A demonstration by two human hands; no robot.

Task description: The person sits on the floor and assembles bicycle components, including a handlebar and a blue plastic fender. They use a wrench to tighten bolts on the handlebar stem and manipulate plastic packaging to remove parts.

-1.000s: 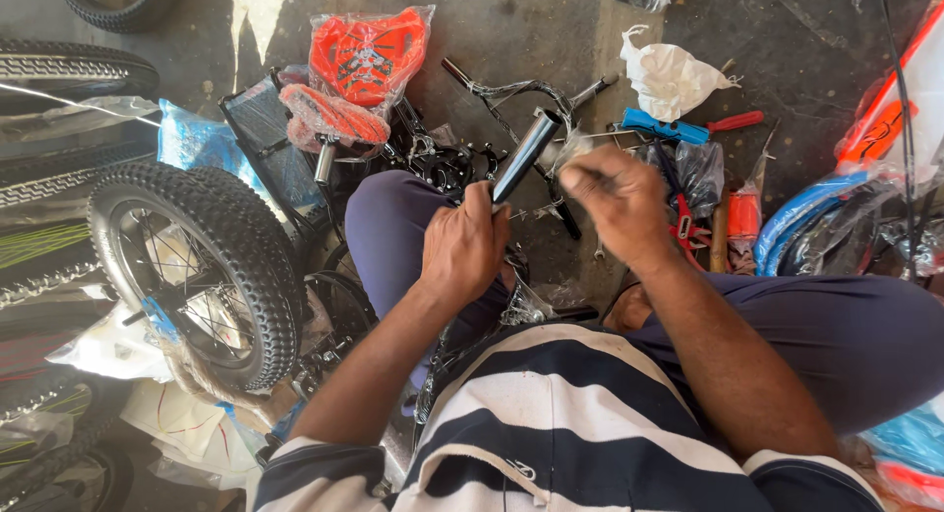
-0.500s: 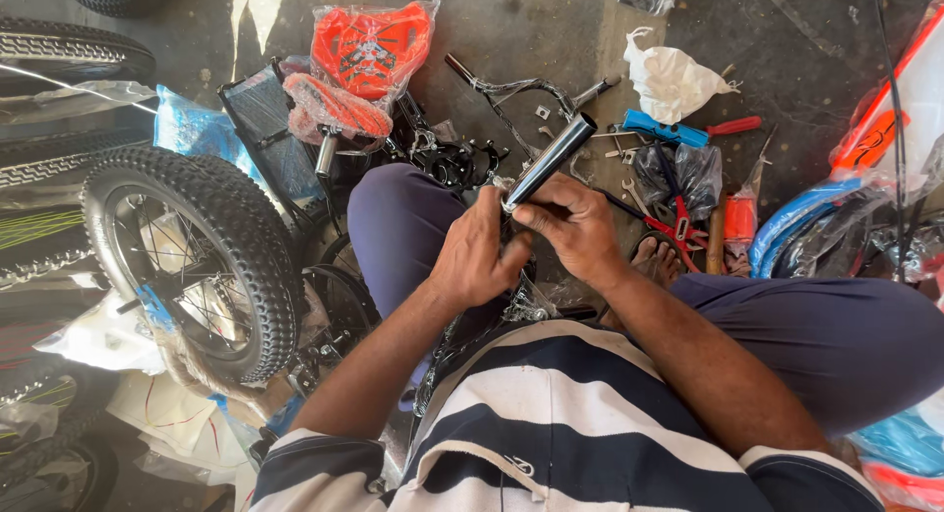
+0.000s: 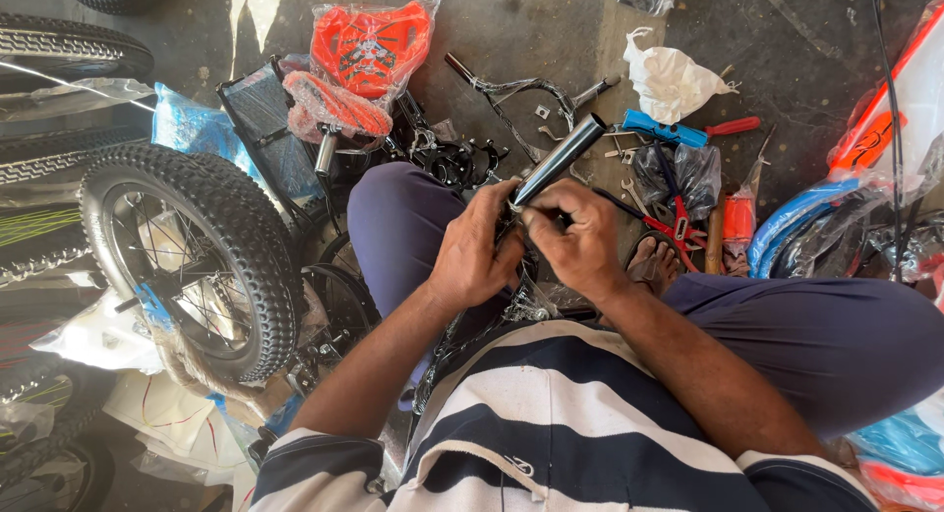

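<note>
Item: black metal tube [image 3: 562,156], judged stiff, light, smooth; best gripped low.
Left hand [image 3: 474,256]: fingers closed on its base.
Right hand [image 3: 580,239]: likewise.

Single head view, looking steeply down, close over lap and floor [image 3: 551,40]; edges perhaps distorted.

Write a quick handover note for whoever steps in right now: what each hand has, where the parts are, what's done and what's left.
Left hand: closed on the lower end of the black tube, over the lap.
Right hand: fingers pinched at the same tube's base, beside the left hand.
Tube tilts up and away, upper end free.
Nearby: knobby wheel at left, red pliers and blue-handled tool on the floor ahead, orange part in a plastic bag further off.
Done: tube picked up, both hands on it.
Left: the work at its base looks unfinished; what the fingers are fitting is hidden.
</note>
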